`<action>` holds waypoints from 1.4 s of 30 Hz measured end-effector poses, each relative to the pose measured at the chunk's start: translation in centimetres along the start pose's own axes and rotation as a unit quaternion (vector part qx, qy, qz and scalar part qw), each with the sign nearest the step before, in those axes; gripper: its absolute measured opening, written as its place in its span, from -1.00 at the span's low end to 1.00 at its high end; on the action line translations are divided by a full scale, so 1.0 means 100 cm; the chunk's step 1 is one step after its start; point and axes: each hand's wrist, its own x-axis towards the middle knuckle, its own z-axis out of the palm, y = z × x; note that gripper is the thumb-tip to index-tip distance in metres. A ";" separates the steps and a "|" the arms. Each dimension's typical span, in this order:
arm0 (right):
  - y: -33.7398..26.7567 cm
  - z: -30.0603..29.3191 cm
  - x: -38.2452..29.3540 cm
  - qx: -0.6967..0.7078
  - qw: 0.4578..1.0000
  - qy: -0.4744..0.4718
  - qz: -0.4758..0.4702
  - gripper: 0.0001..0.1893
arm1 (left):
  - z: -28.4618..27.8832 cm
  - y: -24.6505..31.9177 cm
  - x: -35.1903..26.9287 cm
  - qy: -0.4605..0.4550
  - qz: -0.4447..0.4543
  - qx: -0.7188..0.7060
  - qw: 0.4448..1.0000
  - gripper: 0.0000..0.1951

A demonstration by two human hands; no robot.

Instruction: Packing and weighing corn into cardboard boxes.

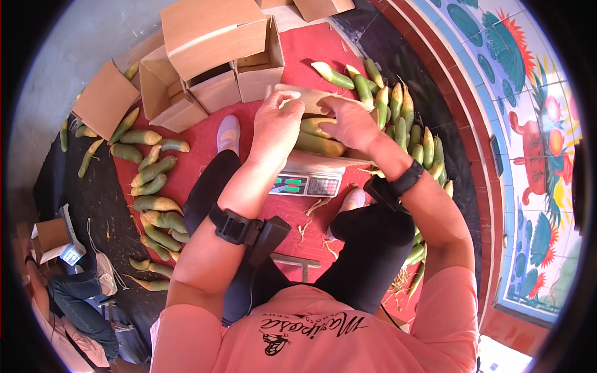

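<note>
Before me a cardboard box (322, 160) rests on a digital scale (305, 185) with green displays and a keypad. Inside the box lie green radishes (319, 143) with pale yellowish ends. My left hand (282, 114) is over the box's left edge, its fingers curled with thumb and index near each other; whether something thin is between them is unclear. Above the box's right part is my right hand (350, 122), fingers apart, near the raised far flap (310, 97) and over a radish. Whether it touches either is hard to tell. Both wrists wear black straps with devices.
Loose green radishes (154, 172) lie to the left, and a pile of them (401, 109) lines the right. Several open cardboard boxes (168, 93) stand beyond on the red mat (303, 56). At lower left, another person (84, 298) sits by a second scale (72, 254). A tiled wall (531, 140) rises at right.
</note>
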 end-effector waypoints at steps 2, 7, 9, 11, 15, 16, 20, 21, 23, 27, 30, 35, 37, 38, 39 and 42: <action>-0.011 -0.015 -0.004 0.004 1.000 0.028 -0.008 -0.60 | -0.004 -0.009 0.002 0.010 0.030 -0.002 0.999 -0.84; 0.016 -0.060 -0.057 0.046 0.991 0.125 0.017 -0.71 | 0.001 -0.004 -0.002 0.004 0.013 0.005 1.000 -0.83; 0.042 -0.072 -0.091 0.086 0.982 0.153 0.067 -0.75 | 0.005 -0.010 0.000 -0.015 0.005 -0.009 1.000 -0.84; 0.059 -0.075 -0.126 0.146 0.963 0.176 0.141 -0.77 | 0.002 -0.020 0.005 -0.023 0.038 -0.025 0.999 -0.86; 0.121 -0.049 -0.216 0.151 0.912 0.242 0.294 -0.75 | -0.001 -0.025 0.011 -0.032 0.019 -0.008 0.999 -0.84; 0.141 -0.034 -0.243 0.192 0.892 0.250 0.323 -0.76 | 0.004 -0.019 0.007 -0.035 0.017 -0.005 0.999 -0.84; 0.187 0.046 -0.333 0.283 0.805 0.256 0.454 -0.78 | 0.006 -0.014 0.001 -0.057 0.008 0.003 0.998 -0.83; 0.194 0.067 -0.354 0.302 0.782 0.235 0.492 -0.79 | 0.008 -0.012 0.000 -0.068 -0.004 0.009 0.998 -0.83; 0.204 0.114 -0.386 0.305 0.779 0.202 0.509 -0.78 | 0.013 -0.007 -0.006 -0.084 0.000 0.048 0.995 -0.79; 0.234 0.205 -0.448 0.227 0.787 0.147 0.555 -0.71 | 0.036 0.023 -0.042 -0.272 0.055 -0.010 0.961 -0.70; 0.241 0.228 -0.452 0.245 0.766 0.026 0.594 -0.69 | 0.049 0.055 -0.086 -0.402 0.161 -0.029 0.901 -0.75; 0.259 0.271 -0.438 0.121 0.778 0.072 0.612 -0.57 | 0.071 0.104 -0.095 -0.701 0.276 -0.021 0.657 -0.71; 0.254 0.273 -0.444 0.111 0.740 0.097 0.657 -0.46 | 0.085 0.106 -0.109 -0.702 0.192 -0.004 0.685 -0.93; 0.257 0.270 -0.431 0.158 0.709 0.056 0.685 -0.32 | 0.090 0.113 -0.118 -0.693 0.178 0.004 0.698 -0.86; 0.261 0.274 -0.430 0.161 0.706 0.057 0.687 -0.32 | 0.095 0.115 -0.123 -0.687 0.165 0.004 0.708 -0.78; 0.273 0.301 -0.437 0.209 0.648 0.121 0.722 -0.11 | 0.112 0.112 -0.129 -0.676 0.160 -0.017 0.719 -0.80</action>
